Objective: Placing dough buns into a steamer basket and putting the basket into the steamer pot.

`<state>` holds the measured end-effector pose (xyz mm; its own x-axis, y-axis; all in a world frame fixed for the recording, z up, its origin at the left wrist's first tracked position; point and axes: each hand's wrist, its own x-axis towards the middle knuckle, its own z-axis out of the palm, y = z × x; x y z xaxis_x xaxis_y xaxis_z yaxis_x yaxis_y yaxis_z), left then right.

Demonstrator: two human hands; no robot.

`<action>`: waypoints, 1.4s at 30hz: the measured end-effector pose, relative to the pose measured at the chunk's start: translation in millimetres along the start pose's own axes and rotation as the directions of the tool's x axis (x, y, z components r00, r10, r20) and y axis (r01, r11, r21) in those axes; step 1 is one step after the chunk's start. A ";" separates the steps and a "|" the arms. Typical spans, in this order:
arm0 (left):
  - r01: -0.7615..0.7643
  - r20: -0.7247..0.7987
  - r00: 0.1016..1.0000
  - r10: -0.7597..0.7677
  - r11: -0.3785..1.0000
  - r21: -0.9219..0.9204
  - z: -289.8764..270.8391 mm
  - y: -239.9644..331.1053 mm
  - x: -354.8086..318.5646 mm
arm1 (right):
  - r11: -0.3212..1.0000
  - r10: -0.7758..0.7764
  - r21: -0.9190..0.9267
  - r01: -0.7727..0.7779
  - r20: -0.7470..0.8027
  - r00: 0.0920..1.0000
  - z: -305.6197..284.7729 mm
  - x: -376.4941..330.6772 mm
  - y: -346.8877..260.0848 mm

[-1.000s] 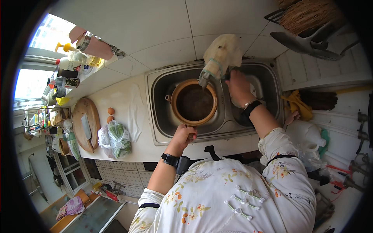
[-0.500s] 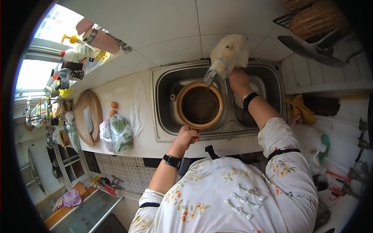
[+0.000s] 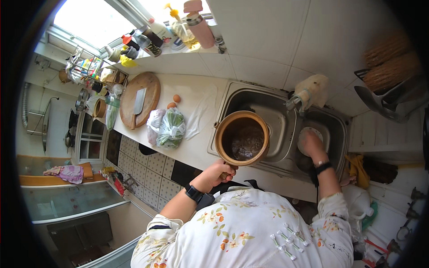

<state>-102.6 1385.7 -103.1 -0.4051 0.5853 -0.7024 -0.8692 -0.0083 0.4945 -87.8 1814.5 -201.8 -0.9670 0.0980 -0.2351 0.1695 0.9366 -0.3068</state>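
Brown clay pot (image 3: 242,138) in the left sink basin (image 3: 272,111), your left hand (image 3: 216,173) at its 6 o'clock, fingers holding its handle, your right hand (image 3: 311,143) at 3 o'clock, fingers wide on a white plate (image 3: 308,131).

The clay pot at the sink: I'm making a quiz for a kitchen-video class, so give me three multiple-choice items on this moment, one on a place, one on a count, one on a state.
1. Where is the clay pot?
A. on the cutting board
B. over the left basin of the sink
C. on the window sill

2. How many eggs lie on the counter?
A. two
B. four
C. none

3. What is the left hand doing?
A. hanging free
B. gripping the pot at its near rim
C. holding the cleaver

Answers: 1 B, the pot sits within the basin's outline. 2 A, two eggs beside the round cutting board. 3 B, its fingers close on the pot's near edge, while the right hand is in the right basin.
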 end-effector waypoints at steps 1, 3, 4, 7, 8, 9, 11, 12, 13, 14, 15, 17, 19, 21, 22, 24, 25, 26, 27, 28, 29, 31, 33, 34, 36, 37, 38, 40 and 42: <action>-0.023 -0.007 1.000 0.023 1.000 0.001 -5.9 6.4 -8.0 | 0.996 0.032 0.082 -0.029 -0.024 0.999 31.7 -20.4 20.3; -0.089 -0.067 0.994 0.087 0.996 -0.023 -22.6 11.1 -33.3 | 0.956 0.097 0.264 -0.126 0.121 0.988 25.2 -66.7 -11.3; -0.104 -0.063 0.993 0.102 0.994 -0.025 -29.6 17.9 -42.2 | 0.914 0.118 0.361 -0.188 0.206 0.971 35.9 -86.0 -10.6; -0.195 -0.145 0.969 0.199 0.980 0.040 -59.5 45.8 -55.2 | 0.888 0.048 0.454 -0.074 0.070 0.996 61.9 -140.6 -21.5; -0.185 -0.153 0.969 0.194 0.980 0.071 -69.5 59.8 -57.5 | 0.891 0.056 0.447 -0.079 0.065 0.996 66.4 -152.0 -28.7; -0.205 -0.163 0.963 0.216 0.975 0.083 -80.6 72.8 -57.0 | 0.875 0.119 0.459 -0.155 0.106 0.987 69.0 -161.9 -39.0; -0.229 -0.183 0.952 0.245 0.968 0.102 -107.2 99.2 -50.8 | 0.849 0.203 0.468 -0.244 0.137 0.969 73.4 -171.8 -59.2; -0.235 -0.182 0.950 0.254 0.965 0.117 -123.4 112.3 -47.0 | 0.851 0.231 0.457 -0.259 0.118 0.966 74.2 -175.4 -72.2; -0.241 -0.166 0.951 0.259 0.963 0.121 -143.1 126.3 -43.2 | 0.850 0.260 0.449 -0.278 0.101 0.960 75.4 -180.2 -88.0; -0.247 -0.149 0.953 0.265 0.961 0.124 -162.7 140.3 -38.4 | 0.847 0.290 0.440 -0.297 0.084 0.953 78.4 -184.6 -104.9; -0.269 -0.152 0.947 0.284 0.956 0.114 -179.7 151.2 -33.6 | 0.842 0.317 0.434 -0.320 0.082 0.945 81.7 -191.1 -123.7; -0.225 -0.192 0.949 0.251 0.964 0.144 -213.0 178.3 -22.0 | 0.790 0.395 0.488 -0.371 0.058 0.917 91.8 -206.0 -159.9; -0.199 -0.200 0.955 0.221 0.972 0.124 -240.3 200.5 -15.2 | 0.762 0.420 0.537 -0.361 0.013 0.907 108.7 -218.6 -191.9; -0.188 -0.150 0.968 0.200 0.978 0.094 -270.4 220.1 2.0 | 0.738 0.458 0.526 -0.422 0.068 0.886 123.8 -235.9 -224.4; -0.190 -0.162 0.967 0.199 0.979 0.071 -276.1 231.5 -0.6 | 0.746 0.454 0.505 -0.434 0.092 0.886 126.8 -242.8 -240.6; -0.180 -0.133 0.975 0.181 0.983 0.019 -308.2 244.6 8.1 | 0.710 0.463 0.515 -0.481 0.174 0.869 141.3 -260.1 -258.8; -0.184 -0.130 0.974 0.183 0.983 0.004 -317.1 253.4 3.3 | 0.687 0.492 0.514 -0.513 0.191 0.850 149.0 -268.3 -266.0; -0.192 -0.128 0.974 0.189 0.981 -0.010 -327.1 261.4 -1.4 | 0.689 0.494 0.509 -0.517 0.192 0.848 162.3 -278.1 -264.0; -0.212 -0.119 0.971 0.209 0.977 -0.013 -341.8 268.1 -3.0 | 0.614 0.538 0.543 -0.572 0.242 0.807 175.5 -286.3 -259.1; -0.202 -0.118 0.973 0.198 0.979 -0.027 -348.5 278.5 -8.9 | 0.531 0.579 0.573 -0.625 0.294 0.761 176.1 -285.9 -265.5; -0.204 -0.141 0.970 0.198 0.979 -0.027 -361.3 284.6 -8.1 | 0.629 0.558 0.480 -0.612 0.269 0.785 173.6 -289.3 -270.3; -0.204 -0.219 0.956 0.196 0.979 -0.016 -387.2 294.2 -7.1 | 0.674 0.537 0.434 -0.598 0.268 0.800 157.9 -281.3 -284.9; -0.205 -0.203 0.956 0.210 0.978 0.044 -403.9 305.5 -6.5 | 0.713 0.517 0.392 -0.581 0.267 0.814 157.0 -280.4 -292.7; -0.210 -0.215 0.952 0.217 0.976 0.058 -409.6 309.6 -5.6 | 0.705 0.530 0.402 -0.584 0.249 0.811 158.4 -280.2 -292.3; -0.198 -0.230 0.951 0.206 0.978 0.057 -423.6 313.6 0.0 | 0.697 0.544 0.411 -0.588 0.231 0.807 160.7 -282.3 -292.5; -0.189 -0.246 0.949 0.197 0.980 0.055 -430.6 314.3 2.7 | 0.690 0.552 0.418 -0.590 0.223 0.804 162.1 -284.1 -293.1; -0.191 -0.243 0.949 0.199 0.980 0.055 -437.5 315.6 6.4 | 0.686 0.559 0.425 -0.591 0.212 0.801 163.7 -284.2 -292.2; -0.190 -0.218 0.956 0.199 0.980 0.060 -446.4 317.7 12.0 | 0.631 0.594 0.445 -0.635 0.249 0.765 171.4 -290.2 -286.6; -0.186 -0.236 0.953 0.192 0.981 0.045 -449.7 318.8 15.9 | 0.575 0.622 0.460 -0.677 0.291 0.727 172.6 -291.7 -285.7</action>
<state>-513.7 1027.8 -186.9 -0.6195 0.3644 -0.6953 -0.7648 -0.0804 0.6392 178.8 1460.2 -204.8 -0.5420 0.5564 -0.6298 0.8391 0.3177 -0.4415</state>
